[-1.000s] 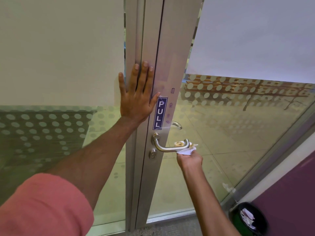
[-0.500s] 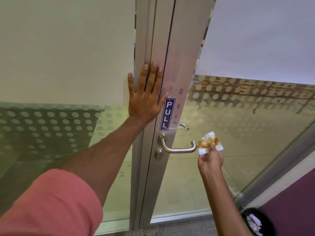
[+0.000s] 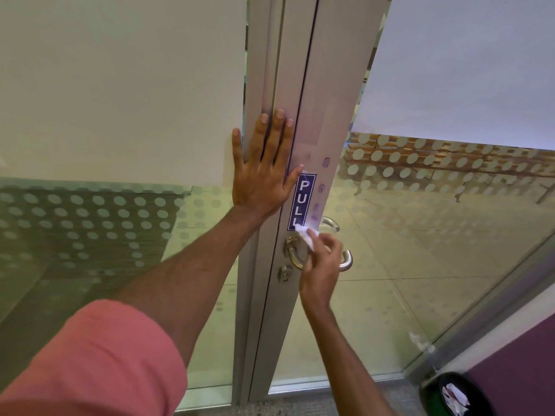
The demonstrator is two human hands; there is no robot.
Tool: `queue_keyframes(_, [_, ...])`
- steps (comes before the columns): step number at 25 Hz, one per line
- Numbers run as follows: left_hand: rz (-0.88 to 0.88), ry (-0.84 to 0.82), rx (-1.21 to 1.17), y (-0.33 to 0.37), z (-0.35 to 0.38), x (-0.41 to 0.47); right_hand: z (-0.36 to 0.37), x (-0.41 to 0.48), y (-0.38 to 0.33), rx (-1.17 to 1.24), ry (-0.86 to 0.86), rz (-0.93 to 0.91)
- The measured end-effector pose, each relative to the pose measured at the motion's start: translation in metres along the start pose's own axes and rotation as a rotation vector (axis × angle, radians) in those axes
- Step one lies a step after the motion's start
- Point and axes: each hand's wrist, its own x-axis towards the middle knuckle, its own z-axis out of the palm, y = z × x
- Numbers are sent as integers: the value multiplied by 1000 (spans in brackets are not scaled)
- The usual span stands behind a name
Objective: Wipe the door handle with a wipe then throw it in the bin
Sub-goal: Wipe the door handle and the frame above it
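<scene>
Door edge [image 3: 288,295], handle [image 3: 292,256], wipe [image 3: 307,237].

View: single head-worn wide-angle camera.
Facing: forward and downward at the door frame [image 3: 288,85].
Range: close, within arm's reach.
Lower edge: floor visible.

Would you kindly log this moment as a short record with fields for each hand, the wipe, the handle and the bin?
left hand: flat and open against the door frame, beside the PULL sign
right hand: in front of the door handle, fingers pinching the wipe
wipe: white, crumpled, at the handle's inner end
bin: on the floor, lower right, paper inside
</scene>
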Motion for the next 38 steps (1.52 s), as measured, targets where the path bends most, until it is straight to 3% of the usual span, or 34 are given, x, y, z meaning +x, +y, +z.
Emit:
queue_keyframes(3, [-4, -12, -1, -1, 0, 0, 15, -15, -5, -42, -146, -54])
queue_keyframes(7, [-3, -9, 2, 0, 0, -1, 19, -15, 15, -382, -179, -356])
queue_keyframes(8, [-4, -9, -2, 0, 0, -1, 20, -14, 24, -563, -172, -491])
queue_keyframes(10, [-1, -6, -1, 0, -1, -1, 15, -9, 37, -701, -240, -690])
queue_keyframes(16, [0, -6, -1, 0, 0, 0, 14, -9, 43, -761, -207, -564])
queue_keyframes(20, [0, -7, 4, -1, 0, -1, 18, -8, 47, -826, -314, -684])
queue_keyframes(25, [6, -1, 6, 0, 0, -1, 21, -11, 42, -836, -251, -578])
queue_keyframes(30, [-2, 0, 0, 0, 1, -1, 5, -4, 53, -896, -344, -728])
queue_keyframes(38, [0, 2, 9, 1, 0, -2, 9, -9, 56, -898, -338, -776])
